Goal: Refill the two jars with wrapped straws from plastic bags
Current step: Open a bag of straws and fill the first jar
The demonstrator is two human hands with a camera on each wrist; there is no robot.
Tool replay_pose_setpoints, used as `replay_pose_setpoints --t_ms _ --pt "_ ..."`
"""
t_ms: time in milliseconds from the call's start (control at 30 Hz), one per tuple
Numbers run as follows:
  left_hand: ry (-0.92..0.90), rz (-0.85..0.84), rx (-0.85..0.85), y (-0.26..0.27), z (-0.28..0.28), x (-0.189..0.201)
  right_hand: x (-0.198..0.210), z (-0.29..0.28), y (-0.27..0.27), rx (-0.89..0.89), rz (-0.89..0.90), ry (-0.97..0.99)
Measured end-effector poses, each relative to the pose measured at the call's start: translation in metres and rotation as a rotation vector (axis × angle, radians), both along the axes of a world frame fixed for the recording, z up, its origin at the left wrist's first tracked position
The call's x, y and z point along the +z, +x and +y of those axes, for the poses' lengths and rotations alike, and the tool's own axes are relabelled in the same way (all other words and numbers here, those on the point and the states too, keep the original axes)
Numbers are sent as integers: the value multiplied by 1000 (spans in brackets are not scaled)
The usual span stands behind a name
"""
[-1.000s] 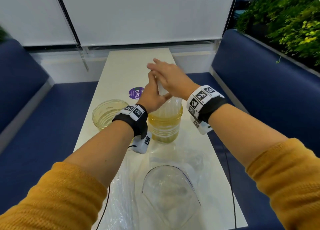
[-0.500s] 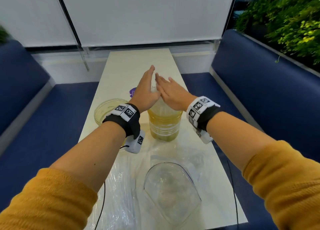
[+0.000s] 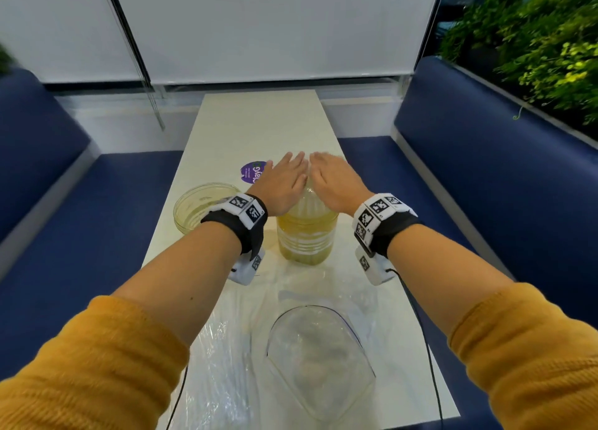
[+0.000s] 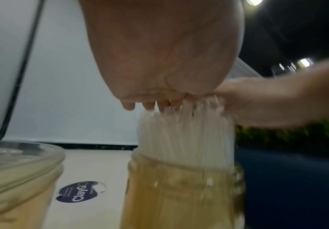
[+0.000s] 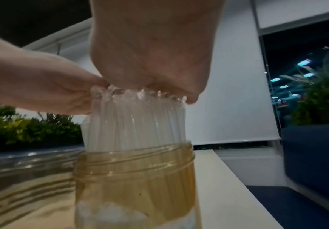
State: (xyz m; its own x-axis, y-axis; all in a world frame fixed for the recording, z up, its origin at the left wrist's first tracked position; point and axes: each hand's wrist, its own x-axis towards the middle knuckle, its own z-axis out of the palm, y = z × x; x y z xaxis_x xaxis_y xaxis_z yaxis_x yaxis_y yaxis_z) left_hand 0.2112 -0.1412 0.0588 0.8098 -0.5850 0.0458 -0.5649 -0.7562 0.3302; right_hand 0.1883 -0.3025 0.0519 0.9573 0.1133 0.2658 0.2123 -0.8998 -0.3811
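Near the edge of the worktop [image 3: 226, 131] lie clear plastic bags [image 3: 310, 358]. Past them stands the yellow jar [image 3: 305, 235], full of wrapped straws [image 4: 185, 136] that stick up out of its top. Both hands have come down flat since a moment ago: the left hand [image 3: 281, 183] and right hand [image 3: 336, 183] press on the straw tips with straight fingers. An empty jar [image 3: 200, 209] sits to the left, a purple sticker [image 3: 254, 172] farther off.

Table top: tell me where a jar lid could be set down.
Bare table lies beyond the purple sticker, up to the window end. A narrower strip runs right of the straw jar. Crowded: the near end, under plastic bags; the middle holds both hands and the empty jar.
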Motion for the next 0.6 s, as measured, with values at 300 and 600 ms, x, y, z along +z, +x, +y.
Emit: replay_pose_setpoints --t_ms 300,600 --pt "-419 204 128 -6 6 -7 -2 -13 -4 4 43 210" --pt "-407 383 208 -17 3 7 -12 -20 -15 29 90 304"
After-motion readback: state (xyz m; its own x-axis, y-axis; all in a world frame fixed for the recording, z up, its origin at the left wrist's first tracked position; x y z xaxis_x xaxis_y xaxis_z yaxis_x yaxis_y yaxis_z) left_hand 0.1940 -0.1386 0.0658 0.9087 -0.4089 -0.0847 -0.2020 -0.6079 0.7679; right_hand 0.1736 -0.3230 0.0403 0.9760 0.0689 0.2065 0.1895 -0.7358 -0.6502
